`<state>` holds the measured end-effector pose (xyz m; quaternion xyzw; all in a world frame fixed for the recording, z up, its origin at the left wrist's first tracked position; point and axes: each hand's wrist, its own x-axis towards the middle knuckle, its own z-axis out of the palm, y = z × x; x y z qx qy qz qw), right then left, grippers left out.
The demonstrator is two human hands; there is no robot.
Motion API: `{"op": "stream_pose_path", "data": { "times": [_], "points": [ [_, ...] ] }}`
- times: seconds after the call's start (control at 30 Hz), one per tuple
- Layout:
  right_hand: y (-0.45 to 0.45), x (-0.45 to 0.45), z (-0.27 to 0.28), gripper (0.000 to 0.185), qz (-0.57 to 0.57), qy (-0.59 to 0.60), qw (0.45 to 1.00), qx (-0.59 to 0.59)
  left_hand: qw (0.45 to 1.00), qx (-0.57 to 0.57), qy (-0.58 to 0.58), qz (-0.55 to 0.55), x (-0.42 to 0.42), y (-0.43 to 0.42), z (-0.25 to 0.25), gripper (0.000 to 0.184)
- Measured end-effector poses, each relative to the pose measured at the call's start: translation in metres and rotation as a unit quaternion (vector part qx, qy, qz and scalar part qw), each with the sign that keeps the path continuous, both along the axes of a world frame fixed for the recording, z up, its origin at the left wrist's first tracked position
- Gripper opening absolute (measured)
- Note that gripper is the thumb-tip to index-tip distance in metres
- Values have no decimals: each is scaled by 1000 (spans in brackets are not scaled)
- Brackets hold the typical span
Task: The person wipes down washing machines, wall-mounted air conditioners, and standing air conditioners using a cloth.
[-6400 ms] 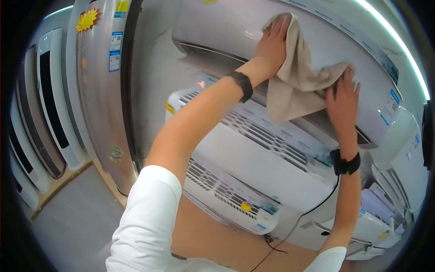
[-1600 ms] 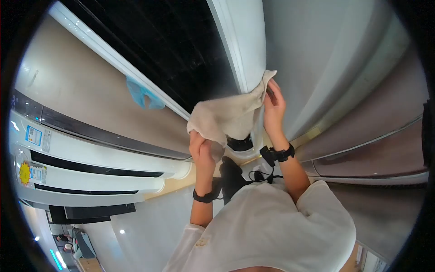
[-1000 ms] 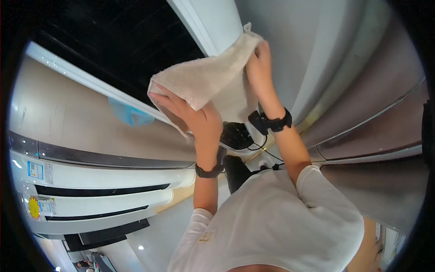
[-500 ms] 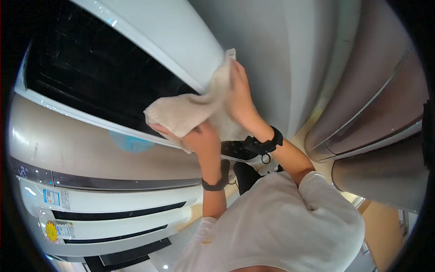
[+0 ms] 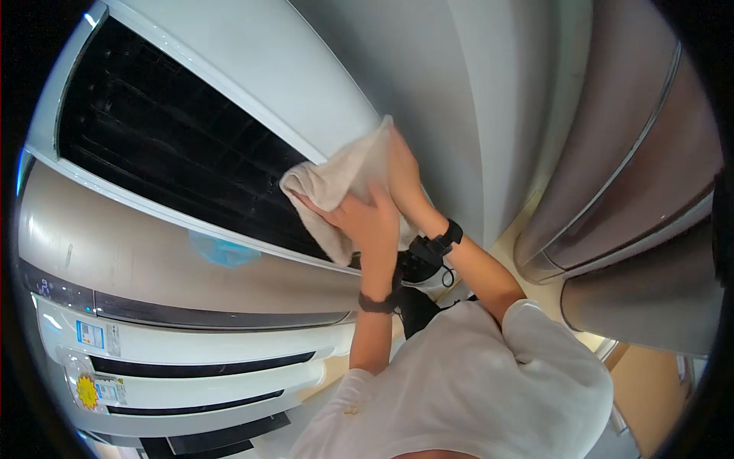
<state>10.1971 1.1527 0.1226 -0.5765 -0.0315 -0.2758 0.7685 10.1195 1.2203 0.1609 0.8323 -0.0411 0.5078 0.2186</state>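
Observation:
A beige cloth is bunched against the lower part of a tall white appliance with a long black slatted panel. My left hand holds the cloth over the black panel, thumb raised and fingers partly covered by the folds. On the cloth's other side, my right hand grips it by the white casing's edge; its fingertips are partly hidden. Each wrist wears a black band.
Beside the panel stands a beige-silver cabinet with a blue sticker. White units with labels are stacked at lower left. Curved brownish appliances stand on the right, next to a grey curved surface.
My left hand has moved right and slightly up, closer to my right hand, bunching the cloth. The cloth's top corner sits lower, and the view has shifted slightly.

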Motion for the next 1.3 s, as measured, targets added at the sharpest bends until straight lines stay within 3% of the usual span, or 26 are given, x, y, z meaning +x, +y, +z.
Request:
{"op": "stream_pose_path", "data": {
  "times": [0.07, 0.2, 0.37, 0.5, 0.6, 0.63, 0.73, 0.8, 1.0, 1.13, 1.2, 1.3],
  "points": [
    [-3, -3, -2, 54, 12, 27, 999, 11, 995, -71, 22, -63, -15, -5, -4, 72],
    [1, -3, 39, 54, 9, -32, 999, 0, 968, -209, 74, -117, -30, -16, 4, 62],
    [11, -10, 51, 57, -71, -120, 978, -155, 961, -204, 45, -180, -26, -2, -5, 57],
    [13, -31, 39, 64, -19, -117, 987, -110, 981, -136, 21, -140, -42, -3, -6, 57],
    [6, -37, 21, 65, 26, -108, 991, -77, 965, -161, 81, -189, -50, -3, -18, 60],
    [0, -38, 16, 65, 49, -100, 991, -72, 975, -99, 72, -185, -51, -3, -22, 62],
    [-20, -30, 13, 64, 122, -70, 987, -73, 953, -145, 119, -237, -52, -23, -20, 67],
    [-28, -27, 6, 64, 154, -56, 983, -84, 964, -121, 75, -225, -54, -30, -10, 73],
    [-25, -54, -57, 62, 108, -51, 983, -137, 933, -152, 142, -294, -60, -9, -34, 73],
    [-24, -65, -69, 62, 67, -76, 980, -169, 953, -146, 126, -235, -81, -9, -63, 65],
    [-20, -66, -61, 61, 37, -104, 977, -180, 972, -131, 88, -173, -80, 0, -96, 65],
    [5, -67, -24, 61, -25, -138, 977, -159, 982, -157, 40, -97, -80, 32, -93, 62]
  ]
}}
